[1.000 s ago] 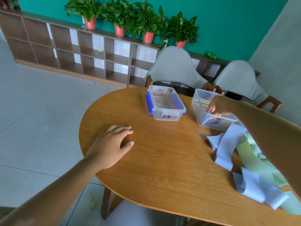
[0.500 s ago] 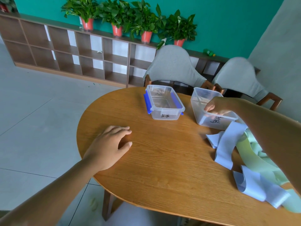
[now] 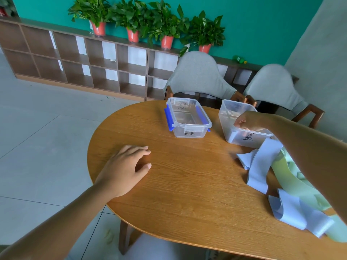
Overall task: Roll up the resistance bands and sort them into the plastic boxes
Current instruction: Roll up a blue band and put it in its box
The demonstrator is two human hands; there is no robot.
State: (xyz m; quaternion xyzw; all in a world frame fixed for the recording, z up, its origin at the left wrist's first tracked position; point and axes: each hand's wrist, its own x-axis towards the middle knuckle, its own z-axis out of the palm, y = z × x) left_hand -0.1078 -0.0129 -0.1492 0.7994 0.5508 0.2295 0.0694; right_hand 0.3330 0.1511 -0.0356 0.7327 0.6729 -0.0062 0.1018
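At lower left, the left hand (image 3: pixel 124 170) lies palm-down on the wooden table (image 3: pixel 187 194), fingers loosely spread and holding nothing, probably as a brace. At upper centre sits the blue-clipped box (image 3: pixel 187 120). Right of it, the right hand (image 3: pixel 247 121) reaches into the second box (image 3: pixel 242 126), fingers curled; whether they hold anything I cannot tell. Unrolled bluish bands (image 3: pixel 260 169) and green bands (image 3: pixel 294 182) lie at lower right, within reach.

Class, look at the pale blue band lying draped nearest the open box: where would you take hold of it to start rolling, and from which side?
Pinch the loose end of the blue band, coming from above on the near side; it lies flat and uncovered there.
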